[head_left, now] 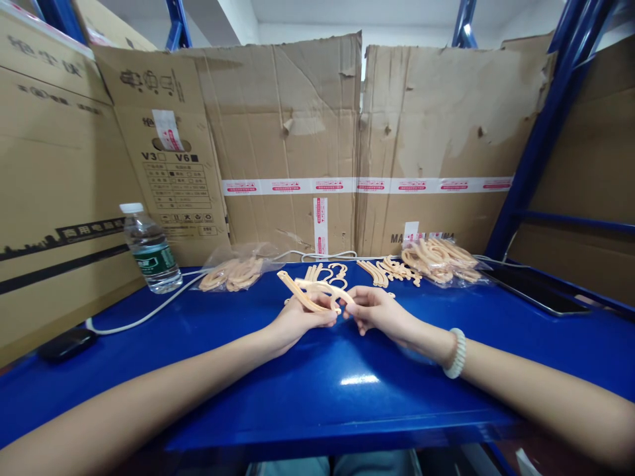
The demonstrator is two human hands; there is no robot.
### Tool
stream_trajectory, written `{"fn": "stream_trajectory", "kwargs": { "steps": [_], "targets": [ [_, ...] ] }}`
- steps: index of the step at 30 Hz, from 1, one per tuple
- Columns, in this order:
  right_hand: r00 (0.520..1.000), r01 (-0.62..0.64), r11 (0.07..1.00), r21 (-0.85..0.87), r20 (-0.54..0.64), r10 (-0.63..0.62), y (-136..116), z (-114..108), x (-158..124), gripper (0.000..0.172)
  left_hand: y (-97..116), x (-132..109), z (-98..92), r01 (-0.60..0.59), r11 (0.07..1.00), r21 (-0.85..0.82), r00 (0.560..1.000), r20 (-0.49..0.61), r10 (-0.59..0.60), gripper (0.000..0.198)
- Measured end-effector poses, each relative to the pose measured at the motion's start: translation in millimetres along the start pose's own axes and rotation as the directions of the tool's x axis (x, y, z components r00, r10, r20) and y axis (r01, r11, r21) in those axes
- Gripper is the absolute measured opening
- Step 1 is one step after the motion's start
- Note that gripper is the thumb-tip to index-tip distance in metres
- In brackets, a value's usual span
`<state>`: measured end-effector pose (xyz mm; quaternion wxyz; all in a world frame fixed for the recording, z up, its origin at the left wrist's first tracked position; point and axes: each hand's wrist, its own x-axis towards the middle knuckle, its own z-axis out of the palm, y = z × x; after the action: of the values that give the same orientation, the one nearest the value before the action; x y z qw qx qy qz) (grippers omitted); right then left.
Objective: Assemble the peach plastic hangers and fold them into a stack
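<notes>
Above the blue tabletop [317,370], both hands meet near the middle. My left hand [300,322] is closed on a beige plastic hanger arm [292,285], which slants up to the left. My right hand [380,312] pinches one end of a second curved hanger arm [325,287], which reaches left across the first. Whether the two pieces are joined cannot be made out. Just behind the hands lie beige hooks [338,270] and several slim curved pieces [313,272]. More beige pieces [374,273] lie behind my right hand in a row.
Clear plastic bags of beige parts lie at back left [238,272] and back right [441,261]. A water bottle [153,254], a white cable [149,311] and a black object [67,345] are on the left. A dark phone-like slab [540,291] lies right; cardboard [292,132] stands behind.
</notes>
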<state>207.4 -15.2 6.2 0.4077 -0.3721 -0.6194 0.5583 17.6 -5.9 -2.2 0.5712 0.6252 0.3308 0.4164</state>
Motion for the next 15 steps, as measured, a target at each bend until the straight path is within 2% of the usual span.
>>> {"fn": "stream_trajectory", "kwargs": {
  "steps": [3, 6, 10, 15],
  "targets": [
    [0.997, -0.021, 0.983, 0.182, -0.07, 0.035, -3.8, -4.0, 0.0, 0.03, -1.3, 1.0, -1.4, 0.002, 1.0, 0.022, 1.0, 0.009, -0.002, 0.023],
    [0.997, -0.015, 0.963, 0.268, -0.072, 0.036, -5.4, -4.8, 0.0, 0.029, -0.5, 1.4, -2.0, -0.042, 0.996, 0.08, 0.999, 0.007, 0.042, 0.019],
    [0.999, -0.022, 0.971, 0.24, -0.036, 0.031, -2.4, -0.7, 0.4, 0.032, 0.0, 1.1, -2.2, -0.054, 0.988, 0.147, 0.998, -0.004, 0.055, 0.017],
    [0.998, 0.063, 0.987, 0.148, 0.006, -0.064, -0.8, -2.2, 4.0, 0.042, -1.1, 0.5, -2.6, -0.04, 0.985, 0.165, 0.999, -0.005, 0.041, 0.018]
  ]
}}
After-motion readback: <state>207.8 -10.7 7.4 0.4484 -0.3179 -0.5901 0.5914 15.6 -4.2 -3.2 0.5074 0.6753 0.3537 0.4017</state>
